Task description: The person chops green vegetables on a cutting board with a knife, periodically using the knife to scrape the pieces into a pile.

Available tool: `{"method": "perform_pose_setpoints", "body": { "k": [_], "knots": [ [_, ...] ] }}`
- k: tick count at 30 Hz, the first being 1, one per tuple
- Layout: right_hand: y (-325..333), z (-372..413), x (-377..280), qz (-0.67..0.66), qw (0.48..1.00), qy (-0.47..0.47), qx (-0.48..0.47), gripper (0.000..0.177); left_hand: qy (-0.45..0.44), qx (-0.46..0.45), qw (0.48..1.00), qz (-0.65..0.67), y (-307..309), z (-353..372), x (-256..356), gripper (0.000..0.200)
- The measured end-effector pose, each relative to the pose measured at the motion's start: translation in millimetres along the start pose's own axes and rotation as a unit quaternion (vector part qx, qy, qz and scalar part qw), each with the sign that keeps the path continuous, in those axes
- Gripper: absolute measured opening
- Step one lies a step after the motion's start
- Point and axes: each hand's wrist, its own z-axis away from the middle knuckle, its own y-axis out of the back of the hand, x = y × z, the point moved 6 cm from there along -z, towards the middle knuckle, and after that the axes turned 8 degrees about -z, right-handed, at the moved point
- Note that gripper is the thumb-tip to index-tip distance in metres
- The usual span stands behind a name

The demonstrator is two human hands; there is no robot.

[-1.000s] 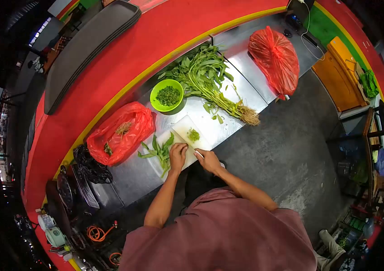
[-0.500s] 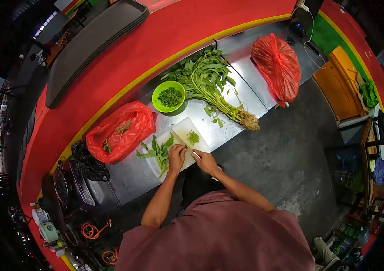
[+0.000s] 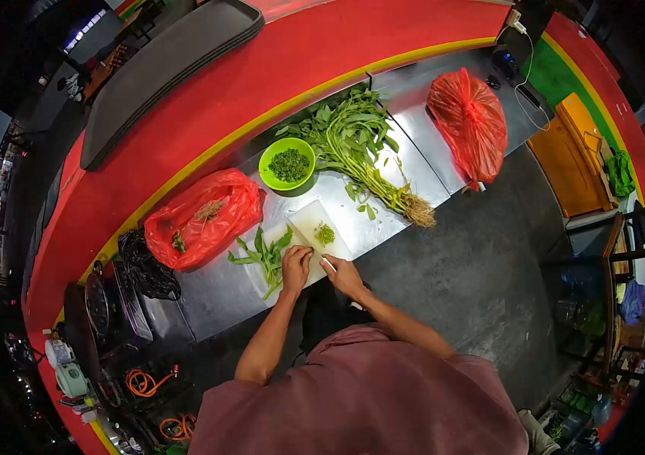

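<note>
My left hand [image 3: 295, 267] is closed over the near part of a white cutting board [image 3: 307, 215], fingers curled down. What its fingertips press on is hidden. Beside it, partly on the board, lie leafy green stalks [image 3: 265, 256]. My right hand [image 3: 345, 277] grips a knife by its white handle [image 3: 328, 264]; the blade is hard to tell from the board. Finely chopped greens [image 3: 325, 234] lie in a small heap on the board, just beyond my hands. A lime-green bowl [image 3: 264, 168] behind the board holds chopped dark leaves [image 3: 289, 164].
A large bunch of rooted greens [image 3: 360, 144] lies on the metal counter [image 3: 224, 299]. An open red plastic bag [image 3: 239, 205] with roots inside is at left, a black bag [image 3: 144, 265] beside it. A tied red bag [image 3: 468, 121] stands at right. A red wall [image 3: 322, 45] runs behind.
The view has shifted slightly. Both hands stay at almost the same place on the board, my right hand still gripping the knife.
</note>
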Motion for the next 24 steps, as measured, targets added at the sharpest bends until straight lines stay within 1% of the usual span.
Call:
{"method": "perform_pose_setpoints", "body": {
  "k": [2, 3, 4, 6, 8, 12, 15, 18, 21, 22, 24],
  "knots": [
    [1, 5, 6, -0.024, 0.999, 0.019, 0.019, 0.043, -0.004, 0.008, 1.0, -0.003, 1, -1, -1, 0.013],
    [3, 9, 4, -0.031, 0.998, 0.042, 0.022, 0.044, -0.001, 0.007, 1.0, 0.003, 1, -1, -1, 0.013],
    [8, 12, -5, -0.028, 0.999, 0.042, 0.019, 0.044, 0.002, 0.006, 1.0, 0.009, -1, 0, -1, 0.013],
    [12, 15, -8, -0.005, 0.999, -0.036, -0.017, 0.043, 0.001, 0.021, 1.0, 0.02, -1, 0, -2, 0.014],
    [9, 11, -6, 0.0, 1.0, -0.02, -0.012, 0.042, -0.012, 0.008, 1.0, -0.004, -2, 0, -3, 0.014],
    [3, 1, -2, 0.01, 1.0, 0.007, -0.004, 0.042, 0.0, 0.008, 1.0, 0.019, 1, -1, -1, 0.014],
    [3, 3, -1, -0.004, 1.0, 0.004, 0.003, 0.042, -0.015, 0.008, 1.0, -0.007, 1, -1, -1, 0.013],
    [7, 13, -2, -0.025, 1.0, -0.014, -0.014, 0.043, -0.001, 0.017, 1.0, 0.007, 1, -1, -1, 0.013],
    [12, 16, -7, 0.008, 0.999, -0.034, -0.025, 0.043, -0.005, 0.021, 1.0, -0.004, 1, 1, -1, 0.012],
    [10, 14, -5, 0.01, 0.999, -0.034, -0.027, 0.043, -0.003, 0.022, 1.0, -0.004, 1, 2, -2, 0.012],
    [8, 8, -8, 0.024, 1.0, -0.005, -0.015, 0.043, -0.006, 0.014, 1.0, 0.002, 0, 2, -3, 0.011]
  ]
}}
